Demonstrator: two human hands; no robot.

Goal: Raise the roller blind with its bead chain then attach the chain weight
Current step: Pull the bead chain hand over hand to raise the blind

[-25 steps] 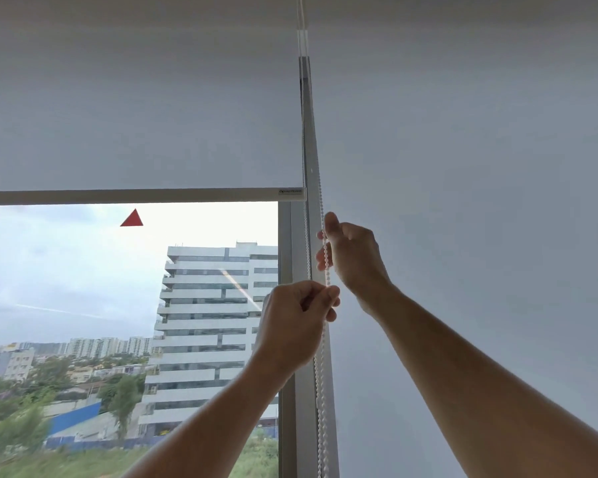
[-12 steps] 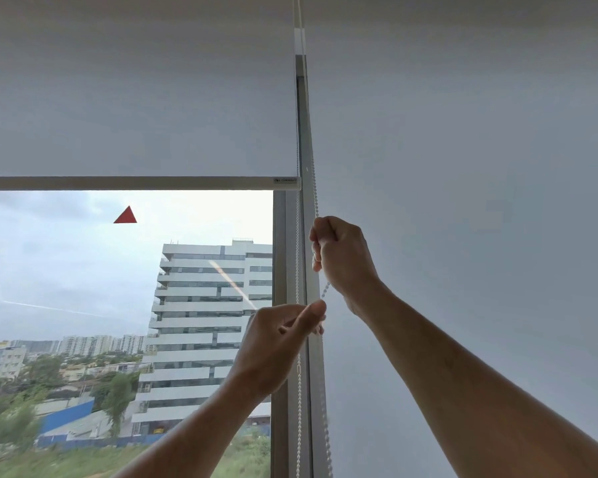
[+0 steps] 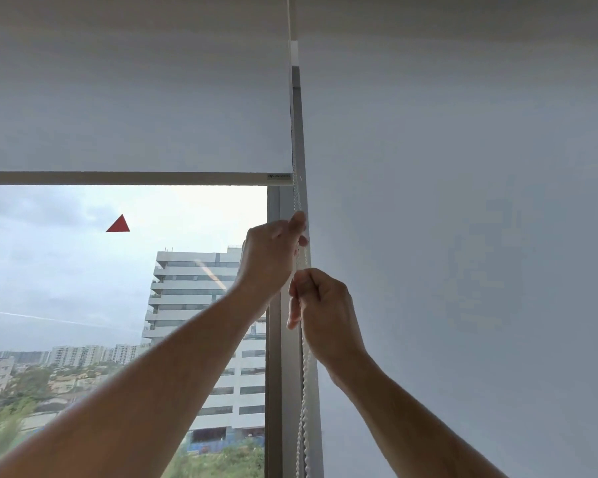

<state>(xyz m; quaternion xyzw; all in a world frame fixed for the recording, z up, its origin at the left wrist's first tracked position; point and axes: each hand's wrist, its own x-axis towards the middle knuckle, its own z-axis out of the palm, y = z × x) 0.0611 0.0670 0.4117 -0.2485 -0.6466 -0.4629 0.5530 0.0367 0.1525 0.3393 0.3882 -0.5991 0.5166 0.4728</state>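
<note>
Both hands worked the white beaded chain (image 3: 304, 391) beside the grey metal window post (image 3: 277, 339).

The left hand (image 3: 270, 260) pinched the chain just below the pale fabric roller blind's (image 3: 135, 108) flat grey bottom bar (image 3: 125, 178); the right hand (image 3: 321, 315) curled its fingers round the chain further below that bar. The small, smooth beads could slip through a loose pinch, letting the matte fabric drop back; pulling at an angle might jam the chain at the top. The blind looked only partly raised. No chain weight was visible.
</note>
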